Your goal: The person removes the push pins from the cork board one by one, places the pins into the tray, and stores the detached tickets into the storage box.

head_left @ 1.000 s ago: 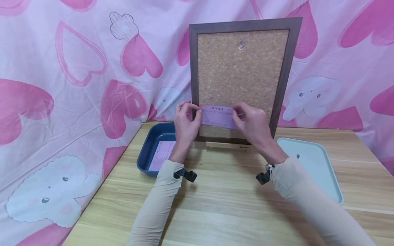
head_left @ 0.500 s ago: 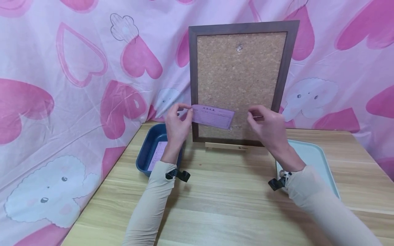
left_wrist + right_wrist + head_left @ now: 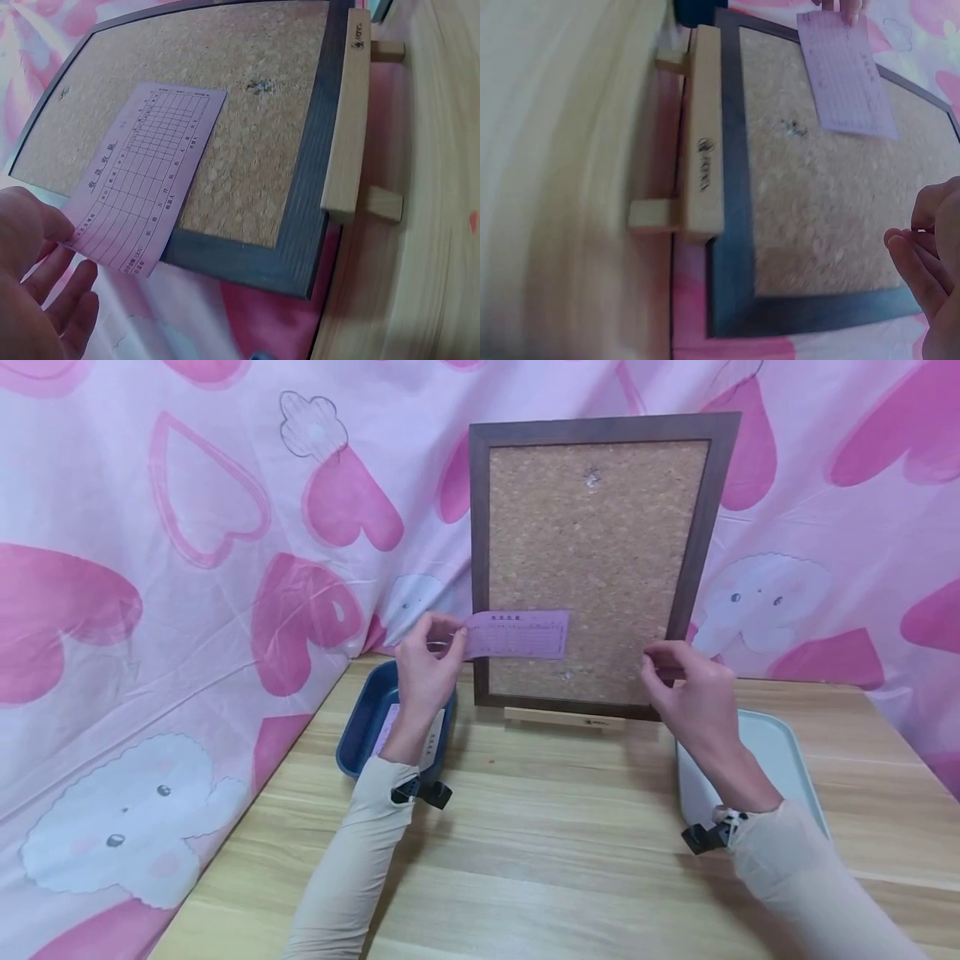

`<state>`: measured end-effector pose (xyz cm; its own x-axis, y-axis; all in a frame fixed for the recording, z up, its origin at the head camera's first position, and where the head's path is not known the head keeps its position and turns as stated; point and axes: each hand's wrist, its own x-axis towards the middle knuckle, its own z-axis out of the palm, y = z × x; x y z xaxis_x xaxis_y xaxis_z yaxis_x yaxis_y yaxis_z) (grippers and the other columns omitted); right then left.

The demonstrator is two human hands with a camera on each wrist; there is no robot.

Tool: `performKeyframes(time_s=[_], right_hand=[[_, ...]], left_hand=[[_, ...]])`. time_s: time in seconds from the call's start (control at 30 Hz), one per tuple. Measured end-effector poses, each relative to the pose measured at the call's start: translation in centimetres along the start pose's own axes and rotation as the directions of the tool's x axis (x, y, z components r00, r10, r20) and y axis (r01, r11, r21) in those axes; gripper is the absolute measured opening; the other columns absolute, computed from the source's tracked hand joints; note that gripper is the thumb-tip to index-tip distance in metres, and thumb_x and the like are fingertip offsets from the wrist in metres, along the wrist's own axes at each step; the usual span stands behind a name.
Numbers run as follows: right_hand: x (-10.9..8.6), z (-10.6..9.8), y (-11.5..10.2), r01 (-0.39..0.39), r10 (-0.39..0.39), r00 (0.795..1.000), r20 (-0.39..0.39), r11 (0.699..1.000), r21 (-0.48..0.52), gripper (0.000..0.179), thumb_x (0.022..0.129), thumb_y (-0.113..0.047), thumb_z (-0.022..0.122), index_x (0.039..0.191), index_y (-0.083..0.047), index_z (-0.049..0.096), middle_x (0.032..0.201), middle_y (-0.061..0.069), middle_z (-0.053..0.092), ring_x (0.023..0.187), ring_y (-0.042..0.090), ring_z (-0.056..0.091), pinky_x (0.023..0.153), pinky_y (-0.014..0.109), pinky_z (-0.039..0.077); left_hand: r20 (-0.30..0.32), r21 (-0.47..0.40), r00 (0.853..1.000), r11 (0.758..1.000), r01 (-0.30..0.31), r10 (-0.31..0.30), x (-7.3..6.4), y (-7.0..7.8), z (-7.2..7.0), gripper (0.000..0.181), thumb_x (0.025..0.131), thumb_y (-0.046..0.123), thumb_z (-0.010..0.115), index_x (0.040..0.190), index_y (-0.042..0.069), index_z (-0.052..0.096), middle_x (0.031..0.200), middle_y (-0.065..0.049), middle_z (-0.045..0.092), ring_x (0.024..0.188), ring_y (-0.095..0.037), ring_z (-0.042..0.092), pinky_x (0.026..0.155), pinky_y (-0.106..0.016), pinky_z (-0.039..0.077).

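Note:
In the head view my left hand (image 3: 427, 667) pinches the left end of a purple printed receipt slip (image 3: 521, 633) between thumb and fingertips. The slip stretches rightward over the lower left of a cork board (image 3: 592, 543) in a dark wooden frame; its right end is unheld. To the right, my right hand (image 3: 697, 697) is raised before the board's lower right edge, apart from the slip. Its fingers bend toward the thumb with the tips close together, and I cannot tell whether a tiny thing is between them. The left wrist view shows ruled lines on the slip (image 3: 150, 169).
The board stands on a small wooden easel (image 3: 562, 718). A blue bin (image 3: 347, 752) with more slips (image 3: 386, 727) is at left, partly behind my left forearm. A pale green tray (image 3: 776, 739) lies at right, partly behind my right arm. Shiny spots mark the cork near top and bottom.
My right hand has let go of the slip's right end and moved rightward and slightly down. My left hand has shifted a little left, still pinching the slip, which drooped and then levelled.

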<state>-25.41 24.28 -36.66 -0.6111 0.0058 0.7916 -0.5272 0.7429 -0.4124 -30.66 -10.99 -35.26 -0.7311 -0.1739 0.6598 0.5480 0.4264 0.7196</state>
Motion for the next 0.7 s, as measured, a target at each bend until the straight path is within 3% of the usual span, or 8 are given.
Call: performKeyframes(time_s=[0.17, 0.27, 0.47, 0.7], right_hand=[[-1.2, -1.1, 1.3, -0.043, 0.043, 0.999, -0.008, 0.999, -0.003, 0.017, 0.097, -0.004, 0.072, 0.112, -0.001, 0.079, 0.1, 0.015, 0.083, 0.085, -0.018, 0.064, 0.082, -0.004, 0.043], [-1.8, -2.0, 2.2, -0.067, 0.067, 0.997, -0.028, 0.998, 0.01, 0.019, 0.097, -0.005, 0.072, 0.114, -0.002, 0.08, 0.103, 0.017, 0.083, 0.088, -0.032, 0.056, 0.081, -0.004, 0.043], [-2.3, -3.9, 3.9, -0.13, 0.129, 0.989, -0.074, 0.992, -0.003, 0.02, 0.097, -0.009, 0.073, 0.115, -0.003, 0.081, 0.103, 0.02, 0.083, 0.089, -0.033, 0.056, 0.079, -0.005, 0.043], [-2.3, -6.0, 5.6, -0.229, 0.227, 0.973, -0.049, 0.972, -0.048, 0.024, 0.1, -0.015, 0.072, 0.12, -0.005, 0.08, 0.111, 0.02, 0.082, 0.091, -0.029, 0.059, 0.08, -0.005, 0.043]], left_hand=[[0.058, -0.041, 0.998, 0.998, -0.036, 0.039, -0.1, -0.2, -1.2, 0.014, 0.099, 0.014, 0.079, 0.109, 0.005, 0.075, 0.1, -0.011, 0.082, 0.09, -0.021, 0.079, 0.085, -0.036, 0.065], [0.101, -0.07, 0.993, 0.996, -0.049, 0.056, -0.1, -0.2, -1.9, 0.013, 0.1, 0.012, 0.077, 0.11, 0.004, 0.074, 0.103, -0.012, 0.082, 0.095, -0.022, 0.079, 0.088, -0.031, 0.064], [0.147, -0.083, 0.987, 0.995, -0.05, 0.062, 0.0, 0.0, -3.3, 0.015, 0.104, 0.01, 0.071, 0.117, 0.003, 0.07, 0.11, -0.013, 0.081, 0.099, -0.026, 0.079, 0.086, -0.02, 0.06], [0.178, -0.067, 0.983, 0.997, -0.039, 0.051, 0.6, 0.1, -4.6, 0.015, 0.106, 0.006, 0.065, 0.12, 0.002, 0.07, 0.112, -0.015, 0.077, 0.083, -0.025, 0.074, 0.069, -0.017, 0.055]])
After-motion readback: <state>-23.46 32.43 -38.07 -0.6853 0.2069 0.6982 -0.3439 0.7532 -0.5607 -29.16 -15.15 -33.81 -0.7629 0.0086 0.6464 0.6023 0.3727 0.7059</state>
